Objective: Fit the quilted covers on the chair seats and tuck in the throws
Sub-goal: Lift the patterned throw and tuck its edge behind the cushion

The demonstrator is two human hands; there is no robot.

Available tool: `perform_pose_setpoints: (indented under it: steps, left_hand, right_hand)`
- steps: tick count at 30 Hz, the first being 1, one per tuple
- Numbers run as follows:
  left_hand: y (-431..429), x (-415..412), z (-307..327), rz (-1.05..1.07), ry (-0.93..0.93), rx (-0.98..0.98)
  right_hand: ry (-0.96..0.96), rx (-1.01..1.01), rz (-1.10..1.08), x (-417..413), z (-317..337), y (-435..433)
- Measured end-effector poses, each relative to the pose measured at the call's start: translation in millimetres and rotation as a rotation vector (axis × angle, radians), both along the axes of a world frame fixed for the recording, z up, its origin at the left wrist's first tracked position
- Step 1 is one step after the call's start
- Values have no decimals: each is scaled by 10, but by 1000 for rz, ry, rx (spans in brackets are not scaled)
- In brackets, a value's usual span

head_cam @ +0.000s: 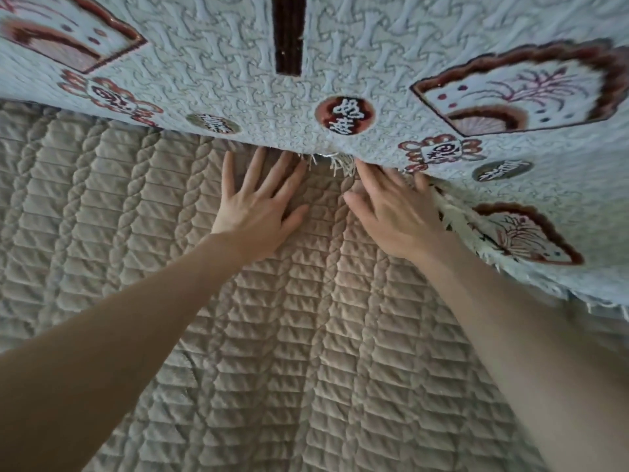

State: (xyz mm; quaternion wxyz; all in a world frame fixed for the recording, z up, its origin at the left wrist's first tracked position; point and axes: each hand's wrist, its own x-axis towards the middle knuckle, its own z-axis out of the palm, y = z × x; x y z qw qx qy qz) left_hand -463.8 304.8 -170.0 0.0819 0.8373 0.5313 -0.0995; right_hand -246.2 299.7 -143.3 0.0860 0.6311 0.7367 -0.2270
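A beige quilted cover with braided stitch lines lies flat over the seat and fills the lower view. A pale blue throw with dark red fan and medallion patterns hangs over the backrest, and its white fringe shows where it meets the seat. My left hand lies flat on the quilted cover with fingers spread, fingertips at the throw's lower edge. My right hand lies flat beside it, its fingertips pushed against the throw's fringed edge and partly hidden under it.
The throw's right side drapes lower and forward over the seat, with more fringe along its edge beside my right wrist. Nothing else shows besides these fabrics.
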Motion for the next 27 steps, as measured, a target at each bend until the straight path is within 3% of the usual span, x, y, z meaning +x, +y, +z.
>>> perform_pose_setpoints:
  steps: [5, 10, 15, 19, 22, 27]
  left_hand:
    - [240, 198, 92, -69, -43, -62]
    - [309, 408, 33, 6, -21, -125]
    - [145, 314, 105, -93, -32, -104]
    - [293, 492, 126, -107, -91, -156]
    - [367, 611, 77, -56, -48, -201]
    - [129, 655, 94, -102, -72, -146]
  right_hand:
    - [-24, 78, -61, -177, 39, -360]
    - [-46, -16, -176, 56, -1, -303]
    - [-106, -79, -112, 222, 27, -88]
    - [-32, -44, -275, 147, 121, -437]
    - [81, -135, -413, 232, 185, -580]
    - [-19, -225, -361, 607, 108, -155]
